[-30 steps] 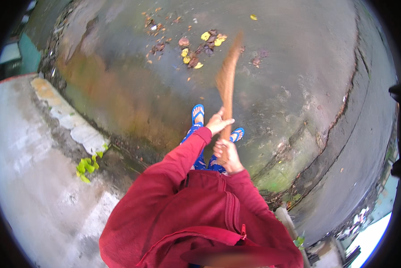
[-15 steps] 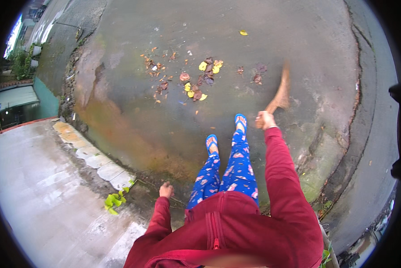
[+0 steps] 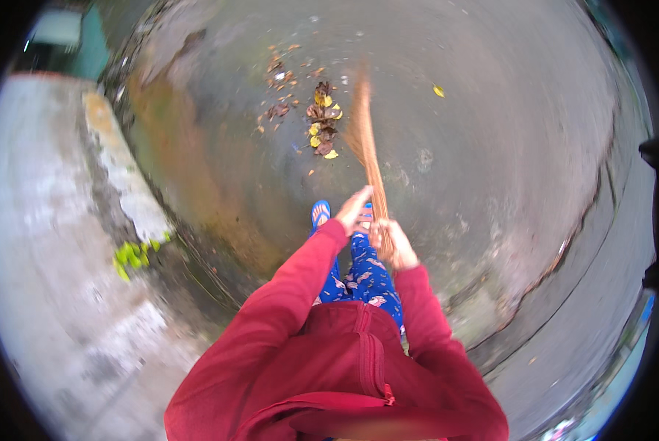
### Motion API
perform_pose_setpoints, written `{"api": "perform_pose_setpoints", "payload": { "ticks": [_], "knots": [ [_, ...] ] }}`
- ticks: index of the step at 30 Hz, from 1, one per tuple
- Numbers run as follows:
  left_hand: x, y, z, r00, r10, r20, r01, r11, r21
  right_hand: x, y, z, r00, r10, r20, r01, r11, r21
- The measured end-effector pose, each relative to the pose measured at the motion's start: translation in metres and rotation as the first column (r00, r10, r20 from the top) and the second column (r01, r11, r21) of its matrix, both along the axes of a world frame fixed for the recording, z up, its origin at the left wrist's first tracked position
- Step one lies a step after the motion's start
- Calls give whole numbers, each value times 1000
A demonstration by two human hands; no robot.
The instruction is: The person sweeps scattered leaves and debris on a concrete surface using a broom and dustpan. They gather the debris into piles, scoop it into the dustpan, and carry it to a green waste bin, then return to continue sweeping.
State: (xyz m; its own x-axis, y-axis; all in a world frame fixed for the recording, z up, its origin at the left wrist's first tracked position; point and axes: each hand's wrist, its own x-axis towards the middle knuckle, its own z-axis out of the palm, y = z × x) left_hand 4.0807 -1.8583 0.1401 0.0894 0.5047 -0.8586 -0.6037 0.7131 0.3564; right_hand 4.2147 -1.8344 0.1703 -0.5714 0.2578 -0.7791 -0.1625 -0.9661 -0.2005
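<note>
one blurred tan stick broom point(image 3: 365, 143)

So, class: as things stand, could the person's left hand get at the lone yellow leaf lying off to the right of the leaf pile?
Probably not. The left hand is on the broom, and the yellow leaf lies far out on the ground, beyond the broom's head. Nothing blocks the way; it just looks out of arm's reach.

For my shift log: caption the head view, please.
Both hands, left hand and right hand, grip a stick broom beside swept fallen leaves on wet pavement.
</note>
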Motion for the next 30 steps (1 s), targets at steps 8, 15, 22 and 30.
{"api": "perform_pose_setpoints", "payload": {
  "ticks": [8,15,22,30],
  "knots": [
    [-13,-8,-46,980,-76,183,60,994,90,-8,-26,62,950,310,34,-306,947,-102],
    [-224,-17,-68,941,-336,47,339,934,-117,53,32,33,698,132,704,-269,959,87],
    [-383,66,-66,917,-394,-56,381,910,-160,75,54,39,580,226,783,-324,946,-33],
    [-352,8,-4,848,-215,-484,234,972,-20,46,141,19,526,416,742,-554,830,-72]
  ]
}}
